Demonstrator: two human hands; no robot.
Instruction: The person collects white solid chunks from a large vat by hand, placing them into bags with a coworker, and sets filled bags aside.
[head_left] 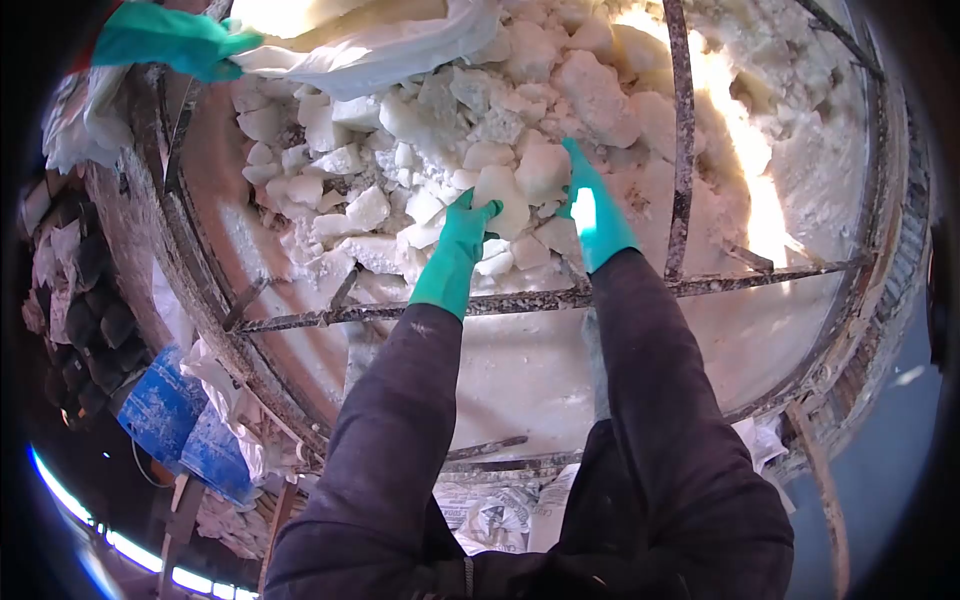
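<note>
White, rocky lumps (370, 207) of different sizes are heaped in front of me. My left hand (462, 245), in a green glove, has its fingers closed on the edge of a pale white lump (503, 200). To its right, my right hand (597, 215), gloved in the same green, is held upright with fingers stretched out. It is beside a rounded white lump (543, 170); whether it touches that lump I cannot tell. Both forearms reach over a crusted metal bar (520, 303).
A co-worker's green-gloved hand (175, 42) grips a white sack (400, 55) at upper left. Another crusted bar (682, 130) crosses the heap on my right. The round vat's rim (205, 275) curves around. Blue containers (165, 400) stand at lower left, and printed bags (490, 515) lie below.
</note>
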